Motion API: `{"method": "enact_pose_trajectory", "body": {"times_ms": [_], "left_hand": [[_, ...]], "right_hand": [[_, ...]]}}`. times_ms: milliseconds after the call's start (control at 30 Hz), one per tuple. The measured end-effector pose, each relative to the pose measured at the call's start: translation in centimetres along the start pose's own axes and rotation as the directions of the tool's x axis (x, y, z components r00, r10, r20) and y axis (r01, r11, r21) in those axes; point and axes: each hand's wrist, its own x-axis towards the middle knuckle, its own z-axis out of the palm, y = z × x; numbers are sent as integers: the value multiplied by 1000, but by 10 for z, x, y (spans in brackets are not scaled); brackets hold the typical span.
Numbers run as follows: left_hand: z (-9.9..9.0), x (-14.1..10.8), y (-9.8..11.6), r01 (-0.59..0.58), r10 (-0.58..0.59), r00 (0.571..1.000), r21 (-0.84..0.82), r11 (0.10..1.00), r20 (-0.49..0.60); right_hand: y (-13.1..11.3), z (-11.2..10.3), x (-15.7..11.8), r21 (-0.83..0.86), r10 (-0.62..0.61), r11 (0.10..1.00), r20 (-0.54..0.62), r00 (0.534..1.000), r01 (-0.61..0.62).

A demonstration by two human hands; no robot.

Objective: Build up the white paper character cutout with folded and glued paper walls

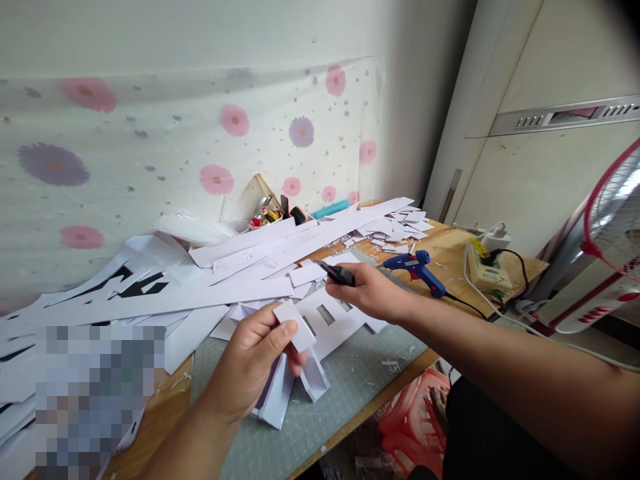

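My left hand (260,347) pinches a small white board piece (296,325) between thumb and fingers, above the grey-green cutting mat (365,393). My right hand (370,290) is closed around a black utility knife (341,275), its tip pointing left over the white sheets. Below the hands lies a white board with rectangular cut-outs (345,327). Folded white board pieces (280,400) stand on the mat just under my left hand, which partly hides them.
Long white strips (340,233) and offcuts (395,230) pile across the wooden table. A blue glue gun (423,272) rests right of my right hand, its cord running to a power strip (490,270). A fan (620,207) stands at the right, a red plastic stool (415,420) below.
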Motion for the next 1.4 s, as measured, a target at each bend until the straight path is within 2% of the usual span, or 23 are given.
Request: {"method": "enact_pose_trajectory", "body": {"times_ms": [67,167,267,333,400,500,633,833,1100,1200,1267,1400], "left_hand": [[-1,4,1,-84,90,996,178,980,-26],[0,7,3,-163,178,984,450,878,9],[2,7,4,-205,215,975,623,755,60],[0,7,7,-231,224,970,674,702,99],[-5,7,10,-275,217,961,665,695,170],[-18,10,15,-329,202,941,592,736,272],[-26,13,16,-289,185,954,557,778,236],[-20,13,11,-295,141,947,608,737,289],[-14,9,13,-277,126,947,552,787,295],[-15,7,12,-279,158,953,550,787,257],[-17,5,11,-250,171,965,514,821,197],[-19,6,11,-162,164,986,238,958,11]], "right_hand": [[-4,2,-4,207,-32,978,61,998,19],[-11,8,-9,458,-68,889,93,993,18],[-17,13,-12,478,-95,877,85,992,43],[-20,16,-13,437,-123,897,88,988,73],[-22,17,-14,391,-139,916,100,985,89],[-22,17,-16,339,-147,937,159,976,86],[-20,19,-20,284,-173,953,219,960,106],[-19,19,-21,191,-214,967,239,947,170],[-27,18,-21,113,-214,975,248,945,191],[-26,19,-20,208,-193,967,231,954,145],[-25,18,-18,306,-163,948,210,964,93],[-23,15,-17,440,-98,898,215,972,-7]]}}
